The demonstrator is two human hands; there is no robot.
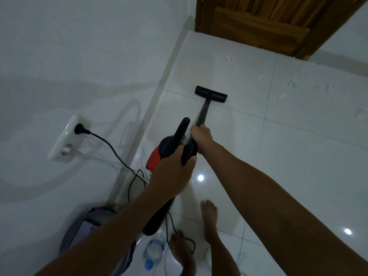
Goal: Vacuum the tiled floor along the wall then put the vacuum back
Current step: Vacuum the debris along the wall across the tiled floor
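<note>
While the glossy tiled floor (278, 146) fills most of the view and meets the white wall (69, 56) along a pale skirting strip on the left, the vacuum (159, 154) hangs above that edge, carried in both hands. A wooden door (268, 22) closes off the far end, and white crumbs lie scattered on the tiles short of it, well to the right of the nozzle.

Red and black, the vacuum looks like a compact hand-carried unit, light enough to lift, I judge, yet nose-heavy with its stiff tube (202, 114) reaching forward. Its flat floor head (211, 92) rests on a tile near the wall. Hard plastic on polished tile should glide easily, so little downward pressure seems needed.

Closed round the ribbed black grip at the hose end, the left hand (171, 176) bears the weight. Further forward, the right hand (202, 136) has its fingers (196, 129) wrapped round the tube, which is the sensible steering point.

A black cord (111, 148) runs slack from the wall socket (67, 136) to loops near the bare feet, a snag risk. Beside them lies a clear plastic bottle (154, 250).
</note>
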